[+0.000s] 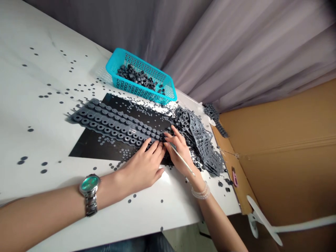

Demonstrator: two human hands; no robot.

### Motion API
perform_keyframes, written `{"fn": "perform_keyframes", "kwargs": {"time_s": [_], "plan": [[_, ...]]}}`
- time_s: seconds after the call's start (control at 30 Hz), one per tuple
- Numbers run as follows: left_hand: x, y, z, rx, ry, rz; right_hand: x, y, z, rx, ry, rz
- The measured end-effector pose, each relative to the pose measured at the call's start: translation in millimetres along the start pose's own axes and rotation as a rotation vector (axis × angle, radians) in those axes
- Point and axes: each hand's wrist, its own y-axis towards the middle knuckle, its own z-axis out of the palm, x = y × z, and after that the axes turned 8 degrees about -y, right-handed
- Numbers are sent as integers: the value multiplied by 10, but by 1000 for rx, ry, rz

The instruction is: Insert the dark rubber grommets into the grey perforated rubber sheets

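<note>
A dark grey moulded rubber sheet (112, 122) with rows of round, ring-shaped parts lies on a black mat (86, 143). My left hand (147, 162) rests palm down over the sheet's near right end, its fingers stretched out. Pinched in my right hand (180, 150) is a thin whitish stick (182, 157), slanting back over the hand toward the wrist. The right fingertips are at the sheet's right end, close to the left fingers. What lies right under those fingertips is hidden. Small dark discs (126, 154) are scattered around the sheet.
Behind the sheet stands a turquoise basket (170, 87) with loose dark rubber parts. A pile of perforated rubber sheets (201, 140) lies on the right, beside cardboard (278, 140). A pink-handled cutter (234, 177) sits at the right edge. Curtains (236, 45) hang behind the white table (126, 220).
</note>
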Motion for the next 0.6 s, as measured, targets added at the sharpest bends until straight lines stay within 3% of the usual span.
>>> {"fn": "perform_keyframes", "kwargs": {"time_s": [0.33, 0.5, 0.6], "plan": [[-2, 4, -19, 14, -1, 4, -86, 50, 48, -3, -106, -91], [-5, 13, -18, 29, 30, -9, -192, 74, 95, -139, -173, 11], [-8, 11, -17, 35, 31, -10, -198, 43, 124, -137, -165, 46]]}}
